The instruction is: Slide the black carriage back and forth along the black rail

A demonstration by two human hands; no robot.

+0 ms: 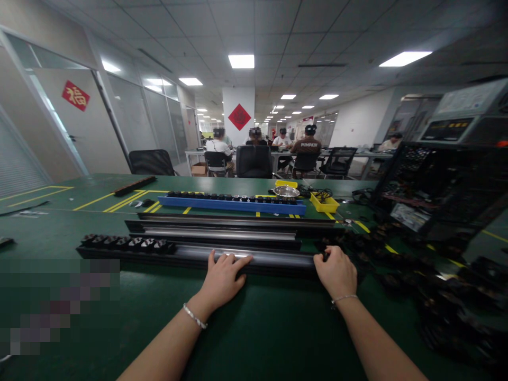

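A long black rail (278, 257) lies crosswise on the green table in front of me. Several black blocks with shiny tops (135, 243) sit in a row at its left end. My left hand (225, 275) rests on the middle of the rail, palm down with fingers spread, holding nothing. At the rail's right end, my right hand (337, 271) is closed, thumb and forefinger pinched around a small black part (326, 255), mostly hidden by the fingers. Just behind lie two more dark rails, a nearer one (222, 234) and a farther one (238, 219).
A blue rail (232, 204) filled with black blocks lies farther back. Near it are a metal dish (286, 191) and a yellow tray (324, 203). Loose black parts (448, 312) heap up at the right, below an open computer case (413, 185). Several people sit beyond the table.
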